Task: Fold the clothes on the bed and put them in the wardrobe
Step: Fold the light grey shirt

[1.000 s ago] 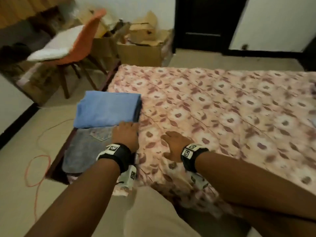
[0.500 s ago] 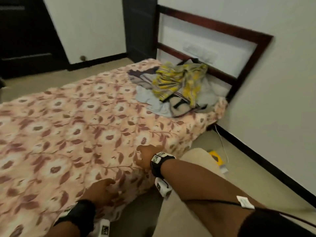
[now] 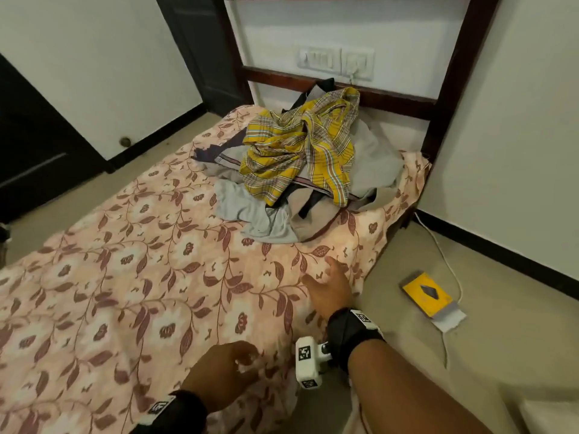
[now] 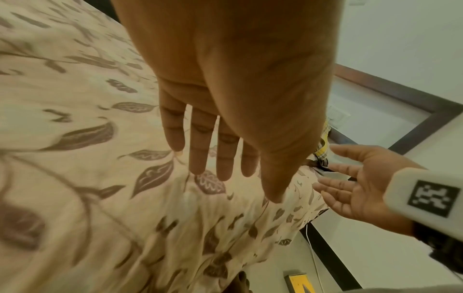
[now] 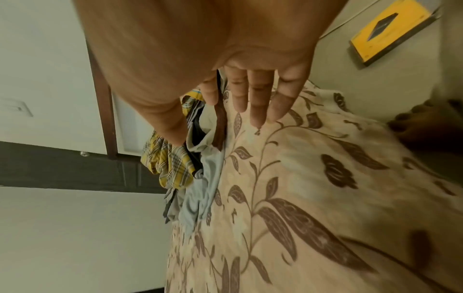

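Observation:
A heap of unfolded clothes lies at the head of the bed (image 3: 131,296), against the headboard. On top is a yellow plaid garment (image 3: 297,145) (image 5: 170,166), with a light grey garment (image 3: 250,211) (image 5: 200,198) and beige and dark pieces under it. My right hand (image 3: 329,286) (image 5: 250,95) is stretched over the flowered sheet toward the heap, fingers straight, holding nothing. Nearer me, my left hand (image 3: 228,368) (image 4: 213,150) hovers over the sheet near the bed's edge, fingers straight and spread, empty.
A dark wooden headboard (image 3: 451,89) stands against the wall with a switch plate (image 3: 335,62) behind it. On the floor right of the bed lie a yellow box (image 3: 426,292) and a white cable (image 3: 445,258). A dark door (image 3: 34,151) is at the left.
The view swung from the folded blue and denim pile at the bed's foot to the unfolded heap at the headboard. Both hands left that pile; the right hand reaches closer to the heap.

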A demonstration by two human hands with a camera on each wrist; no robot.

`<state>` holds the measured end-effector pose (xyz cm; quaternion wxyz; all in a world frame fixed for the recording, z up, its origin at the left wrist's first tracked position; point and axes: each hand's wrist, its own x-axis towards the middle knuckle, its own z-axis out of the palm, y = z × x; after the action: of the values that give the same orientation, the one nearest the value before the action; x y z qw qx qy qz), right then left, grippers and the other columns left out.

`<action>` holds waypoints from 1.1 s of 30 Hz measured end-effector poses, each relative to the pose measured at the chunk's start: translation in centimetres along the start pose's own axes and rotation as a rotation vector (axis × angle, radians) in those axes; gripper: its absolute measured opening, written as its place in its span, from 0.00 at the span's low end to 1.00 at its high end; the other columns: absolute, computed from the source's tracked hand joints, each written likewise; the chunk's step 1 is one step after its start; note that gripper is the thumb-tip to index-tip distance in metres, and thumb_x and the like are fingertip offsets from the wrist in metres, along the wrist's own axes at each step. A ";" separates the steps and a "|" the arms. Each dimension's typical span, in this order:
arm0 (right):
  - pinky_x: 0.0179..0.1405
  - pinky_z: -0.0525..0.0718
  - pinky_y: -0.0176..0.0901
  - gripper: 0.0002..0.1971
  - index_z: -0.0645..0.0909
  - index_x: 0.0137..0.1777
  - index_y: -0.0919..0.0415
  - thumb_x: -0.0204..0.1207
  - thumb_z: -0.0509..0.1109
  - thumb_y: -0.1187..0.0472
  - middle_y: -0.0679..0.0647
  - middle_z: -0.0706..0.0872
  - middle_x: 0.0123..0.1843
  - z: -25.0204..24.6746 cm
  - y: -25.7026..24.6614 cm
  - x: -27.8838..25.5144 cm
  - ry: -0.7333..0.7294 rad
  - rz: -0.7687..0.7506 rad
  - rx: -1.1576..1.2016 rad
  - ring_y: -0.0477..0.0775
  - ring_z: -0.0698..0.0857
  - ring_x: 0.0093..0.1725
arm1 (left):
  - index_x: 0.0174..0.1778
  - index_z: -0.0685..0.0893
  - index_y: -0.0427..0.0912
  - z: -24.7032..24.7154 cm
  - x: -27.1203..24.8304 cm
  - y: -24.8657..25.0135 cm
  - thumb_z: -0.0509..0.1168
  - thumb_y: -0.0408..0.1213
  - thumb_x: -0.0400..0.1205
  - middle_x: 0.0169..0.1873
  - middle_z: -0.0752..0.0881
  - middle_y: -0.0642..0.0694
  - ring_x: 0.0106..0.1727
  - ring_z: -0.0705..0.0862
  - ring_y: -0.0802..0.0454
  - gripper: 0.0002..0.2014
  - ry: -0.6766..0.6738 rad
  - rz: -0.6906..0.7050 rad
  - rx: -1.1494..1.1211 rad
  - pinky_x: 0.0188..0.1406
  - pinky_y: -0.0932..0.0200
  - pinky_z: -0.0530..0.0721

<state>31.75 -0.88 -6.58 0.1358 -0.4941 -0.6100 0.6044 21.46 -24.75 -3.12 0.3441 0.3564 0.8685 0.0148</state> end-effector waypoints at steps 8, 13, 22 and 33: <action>0.78 0.73 0.53 0.39 0.67 0.84 0.47 0.73 0.76 0.45 0.52 0.70 0.81 -1.1 -1.5 6.9 0.123 -0.021 0.075 0.56 0.73 0.78 | 0.66 0.86 0.59 -10.6 12.4 9.9 0.70 0.62 0.82 0.52 0.86 0.64 0.48 0.85 0.67 0.20 0.167 0.151 0.117 0.49 0.67 0.83; 0.78 0.75 0.57 0.40 0.68 0.83 0.46 0.71 0.75 0.42 0.49 0.70 0.80 -2.6 -0.3 8.8 0.194 0.017 0.132 0.55 0.73 0.78 | 0.65 0.87 0.54 -15.0 21.3 18.9 0.71 0.59 0.83 0.61 0.88 0.54 0.59 0.86 0.52 0.19 0.233 0.352 0.277 0.59 0.53 0.84; 0.62 0.72 0.34 0.32 0.76 0.76 0.52 0.74 0.80 0.47 0.50 0.76 0.73 -5.0 0.6 11.1 0.342 0.002 0.099 0.49 0.78 0.69 | 0.87 0.58 0.61 -16.8 31.3 29.2 0.70 0.48 0.82 0.89 0.56 0.47 0.90 0.49 0.31 0.39 0.334 0.386 0.908 0.81 0.19 0.55; 0.65 0.84 0.53 0.26 0.81 0.69 0.48 0.73 0.77 0.41 0.48 0.86 0.61 -4.0 0.1 12.3 0.160 0.043 0.116 0.53 0.86 0.60 | 0.69 0.81 0.42 -26.8 33.2 16.3 0.79 0.60 0.74 0.65 0.85 0.40 0.64 0.84 0.37 0.34 0.669 0.038 0.068 0.60 0.47 0.83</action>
<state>28.96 10.95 -11.02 0.1992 -0.5451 -0.5504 0.6002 -1.76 14.19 2.24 0.0274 0.3593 0.9265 0.1084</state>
